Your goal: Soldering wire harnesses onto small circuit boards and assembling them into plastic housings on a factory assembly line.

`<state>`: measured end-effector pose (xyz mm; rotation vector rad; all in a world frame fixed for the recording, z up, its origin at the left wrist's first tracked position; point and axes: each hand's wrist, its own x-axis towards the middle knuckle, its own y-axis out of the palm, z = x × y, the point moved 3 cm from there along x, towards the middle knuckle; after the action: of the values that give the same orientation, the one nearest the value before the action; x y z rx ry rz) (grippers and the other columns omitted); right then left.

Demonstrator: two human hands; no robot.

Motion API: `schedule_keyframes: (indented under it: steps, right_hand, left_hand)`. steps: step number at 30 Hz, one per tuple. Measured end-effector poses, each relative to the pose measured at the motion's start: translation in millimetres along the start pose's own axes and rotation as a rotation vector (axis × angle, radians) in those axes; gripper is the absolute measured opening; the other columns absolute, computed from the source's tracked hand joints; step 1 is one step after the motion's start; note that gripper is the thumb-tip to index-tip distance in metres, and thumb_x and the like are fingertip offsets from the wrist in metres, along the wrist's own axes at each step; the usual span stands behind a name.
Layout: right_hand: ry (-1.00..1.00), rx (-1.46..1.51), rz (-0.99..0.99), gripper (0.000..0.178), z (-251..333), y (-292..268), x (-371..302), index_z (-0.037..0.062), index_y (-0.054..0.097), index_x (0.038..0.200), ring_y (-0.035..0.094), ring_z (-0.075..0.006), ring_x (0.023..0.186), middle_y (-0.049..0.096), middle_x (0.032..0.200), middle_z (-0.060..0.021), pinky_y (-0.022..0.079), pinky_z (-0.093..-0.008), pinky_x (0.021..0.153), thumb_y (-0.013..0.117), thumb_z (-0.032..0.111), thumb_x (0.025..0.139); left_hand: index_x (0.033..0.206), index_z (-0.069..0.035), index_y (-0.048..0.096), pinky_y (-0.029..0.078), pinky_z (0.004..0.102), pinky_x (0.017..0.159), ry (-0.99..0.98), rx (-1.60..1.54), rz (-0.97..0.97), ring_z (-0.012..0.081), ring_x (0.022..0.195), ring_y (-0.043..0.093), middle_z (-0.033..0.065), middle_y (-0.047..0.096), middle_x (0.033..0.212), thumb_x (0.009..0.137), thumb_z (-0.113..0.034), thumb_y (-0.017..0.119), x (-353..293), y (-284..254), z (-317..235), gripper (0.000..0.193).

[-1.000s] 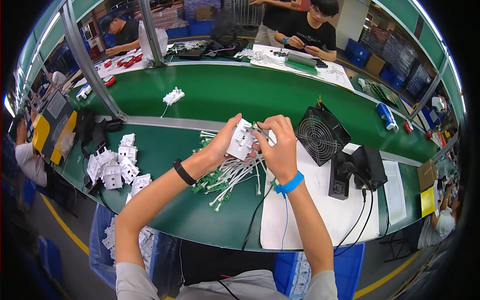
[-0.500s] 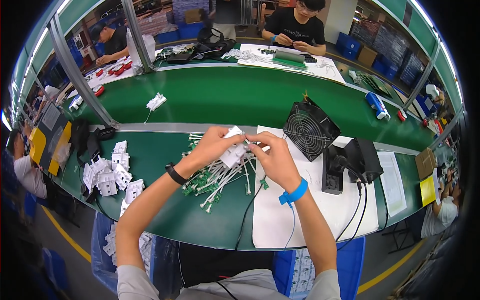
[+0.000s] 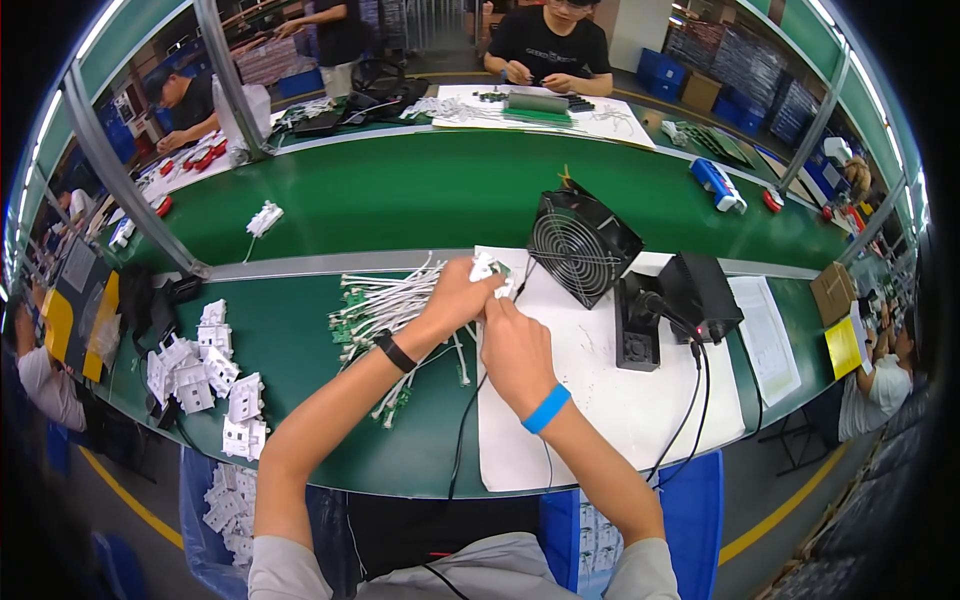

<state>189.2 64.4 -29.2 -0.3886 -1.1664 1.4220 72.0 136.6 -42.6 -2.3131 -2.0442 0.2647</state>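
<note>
My left hand (image 3: 462,298) holds a small white plastic housing (image 3: 484,266) above the left edge of a white work sheet (image 3: 600,430). My right hand (image 3: 518,350) is closed, with its fingertips against the near side of that housing. Whatever its fingers pinch is hidden. A bit of green shows at the housing's right side. Just left of the hands lies a heap of white wires (image 3: 385,300) with small green circuit boards (image 3: 347,328) at their ends. Several more white housings (image 3: 195,372) are piled farther left on the green bench (image 3: 310,400).
Right of my hands stand a black fan (image 3: 583,245), a black tool stand (image 3: 637,345) and a black box (image 3: 700,300) with cables. A green conveyor belt (image 3: 400,205) runs behind, carrying one housing (image 3: 265,218). Bins (image 3: 690,520) sit below; a co-worker (image 3: 550,50) sits opposite.
The whole view has shifted. My hands have drawn closer together, and the housing is turned and more covered by fingers. My right hand has rotated, its knuckles now facing up.
</note>
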Motion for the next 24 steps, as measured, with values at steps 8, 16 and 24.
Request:
schedule_keyframes:
  steps: [8, 16, 24]
  right_hand:
    - [0.232, 0.47, -0.164, 0.014, -69.9, -49.4, -76.4, -0.003, 0.066, 0.106, 0.067, -0.0253, 0.076, 0.065, 0.089, -0.0145, 0.054, -0.036, 0.067, 0.066, 0.006, 0.095]
    - [0.56, 0.668, -0.607, 0.023, -164.6, -89.9, -70.9, -0.0003, 0.057, 0.106, 0.053, -0.0095, 0.049, 0.054, 0.062, -0.0011, 0.04, -0.0247, 0.042, 0.074, 0.012, 0.096]
    - [0.482, 0.451, -0.564, 0.015, -174.1, -106.7, -52.1, -0.0003, 0.066, 0.096, 0.057, -0.008, 0.058, 0.063, 0.075, -0.004, 0.045, -0.0238, 0.052, 0.077, 0.01, 0.092]
  left_hand:
    - [0.115, 0.006, 0.057, 0.053, 0.0458, 0.082, 0.411, 0.37, 0.049, 0.0414, 0.088, 0.068, 0.0274, 0.069, 0.095, 0.085, -0.022, 0.077, -1.8, 49.7, 24.5, 0.046]
    - [0.114, 0.004, 0.067, 0.052, 0.0462, 0.084, 0.38, 0.623, 0.065, 0.039, 0.093, 0.067, 0.0232, 0.068, 0.102, 0.083, -0.032, 0.082, 12.3, 66.9, 20.2, 0.05]
    - [0.136, -0.001, 0.056, 0.045, 0.0426, 0.095, 0.789, 0.891, 0.039, 0.0318, 0.111, 0.054, 0.0132, 0.058, 0.123, 0.087, -0.03, 0.077, -13.5, 73.6, 24.6, 0.061]
